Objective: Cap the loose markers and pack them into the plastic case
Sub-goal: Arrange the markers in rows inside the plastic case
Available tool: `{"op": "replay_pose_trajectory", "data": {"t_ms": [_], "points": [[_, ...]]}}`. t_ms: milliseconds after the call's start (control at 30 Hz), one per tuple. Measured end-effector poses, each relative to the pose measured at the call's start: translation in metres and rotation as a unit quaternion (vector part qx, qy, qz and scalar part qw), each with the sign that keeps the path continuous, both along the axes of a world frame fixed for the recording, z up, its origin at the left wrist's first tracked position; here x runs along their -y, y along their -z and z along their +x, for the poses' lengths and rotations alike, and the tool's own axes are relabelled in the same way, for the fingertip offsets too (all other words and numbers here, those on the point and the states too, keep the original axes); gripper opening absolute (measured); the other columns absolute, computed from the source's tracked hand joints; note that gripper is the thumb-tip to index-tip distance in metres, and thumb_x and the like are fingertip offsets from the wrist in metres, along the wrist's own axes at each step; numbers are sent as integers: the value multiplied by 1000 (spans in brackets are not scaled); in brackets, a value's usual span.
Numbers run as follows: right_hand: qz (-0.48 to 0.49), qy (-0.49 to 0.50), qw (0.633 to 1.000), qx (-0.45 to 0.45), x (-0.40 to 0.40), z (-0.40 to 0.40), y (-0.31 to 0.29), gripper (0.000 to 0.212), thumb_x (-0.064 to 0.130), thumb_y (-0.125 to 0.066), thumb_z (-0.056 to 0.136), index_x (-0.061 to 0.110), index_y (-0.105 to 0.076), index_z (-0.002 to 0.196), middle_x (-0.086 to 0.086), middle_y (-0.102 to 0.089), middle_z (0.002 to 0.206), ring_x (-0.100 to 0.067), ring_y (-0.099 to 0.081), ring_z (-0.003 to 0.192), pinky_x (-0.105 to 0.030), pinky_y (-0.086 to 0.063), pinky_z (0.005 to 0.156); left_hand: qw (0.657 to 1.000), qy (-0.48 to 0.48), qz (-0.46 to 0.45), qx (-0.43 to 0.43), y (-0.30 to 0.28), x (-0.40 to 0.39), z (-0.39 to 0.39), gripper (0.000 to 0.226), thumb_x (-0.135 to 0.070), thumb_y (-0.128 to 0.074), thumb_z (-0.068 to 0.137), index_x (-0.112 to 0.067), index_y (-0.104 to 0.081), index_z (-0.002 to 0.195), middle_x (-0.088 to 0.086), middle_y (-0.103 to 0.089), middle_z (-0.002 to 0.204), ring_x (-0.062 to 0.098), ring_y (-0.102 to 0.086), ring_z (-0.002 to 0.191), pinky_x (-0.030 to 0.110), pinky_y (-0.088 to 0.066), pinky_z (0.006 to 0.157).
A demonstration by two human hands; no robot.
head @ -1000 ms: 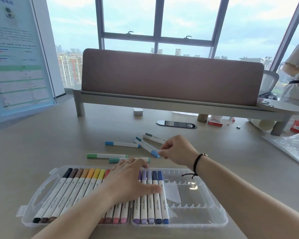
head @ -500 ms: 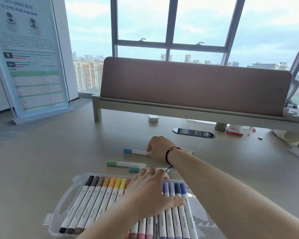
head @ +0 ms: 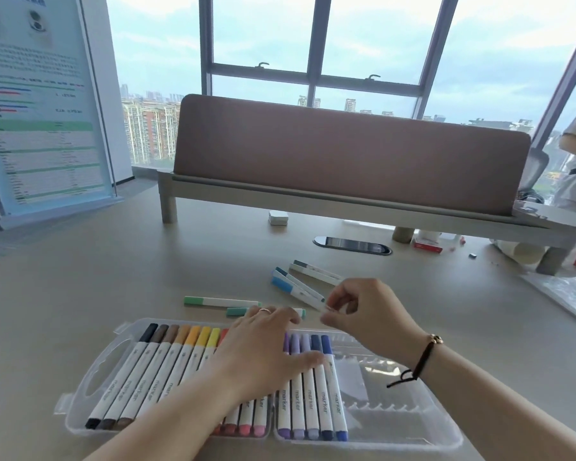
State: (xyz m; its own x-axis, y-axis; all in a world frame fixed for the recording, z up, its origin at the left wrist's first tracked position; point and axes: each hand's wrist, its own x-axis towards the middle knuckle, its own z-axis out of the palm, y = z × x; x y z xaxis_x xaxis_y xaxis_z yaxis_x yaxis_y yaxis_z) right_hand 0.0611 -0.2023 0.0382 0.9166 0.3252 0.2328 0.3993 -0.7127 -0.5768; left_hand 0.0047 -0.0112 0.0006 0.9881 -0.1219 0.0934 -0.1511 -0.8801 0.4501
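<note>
the left hand lay flat, fingers straight, on the markers in the case. the right hand pinched a blue marker beyond the case on the desk.

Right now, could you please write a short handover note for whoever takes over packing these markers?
Left hand: flat on the packed markers, steadying the plastic case.
Right hand: pinching the end of a light blue marker on the desk.
Done: black to pink and purple to blue rows are in the case.
Left: the right slots are free; two green markers and three blue-capped ones remain on the desk.
</note>
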Motion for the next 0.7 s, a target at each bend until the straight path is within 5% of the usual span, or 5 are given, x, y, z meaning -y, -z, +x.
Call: {"op": "replay_pose_trajectory", "data": {"t_ms": [300, 367, 500, 700], "points": [[68, 26, 990, -124, 44, -63, 12, 35, 30, -92, 60, 23, -62, 78, 4, -71, 69, -4, -58, 49, -29, -51, 55, 994, 36, -102, 26, -7, 17, -12, 56, -71, -45, 87, -53, -33, 139, -41, -48, 113, -5, -60, 98, 25, -56, 79], [33, 16, 990, -134, 40, -67, 13, 39, 38, -90, 59, 27, -59, 80, 6, -73, 71, -3, -58, 52, -32, -54, 60, 995, 47, -81, 21, -8, 20, -14, 59, -69, -46, 88, -53, -30, 142, -41, -45, 119, -6, -58, 105, 25, -55, 83], [-10, 10, 992, -122, 34, -72, 19, 38, 42, -87, 62, 28, -55, 79, 8, -71, 73, 3, -53, 51, -13, -42, 48, 998, 46, -38, 25, -6, 21, -14, 68, -71, -48, 87, -51, -24, 148, -32, -43, 138, -7, -47, 119, 25, -48, 96], [13, -30, 993, -118, 35, -74, 21, 34, 46, -85, 67, 24, -61, 78, 8, -62, 69, 0, -49, 55, -15, -41, 53, 998, 62, 12, 30, -5, 26, -13, 72, -77, -45, 83, -48, -30, 147, -25, -43, 146, -13, -34, 115, 21, -38, 99]]}}
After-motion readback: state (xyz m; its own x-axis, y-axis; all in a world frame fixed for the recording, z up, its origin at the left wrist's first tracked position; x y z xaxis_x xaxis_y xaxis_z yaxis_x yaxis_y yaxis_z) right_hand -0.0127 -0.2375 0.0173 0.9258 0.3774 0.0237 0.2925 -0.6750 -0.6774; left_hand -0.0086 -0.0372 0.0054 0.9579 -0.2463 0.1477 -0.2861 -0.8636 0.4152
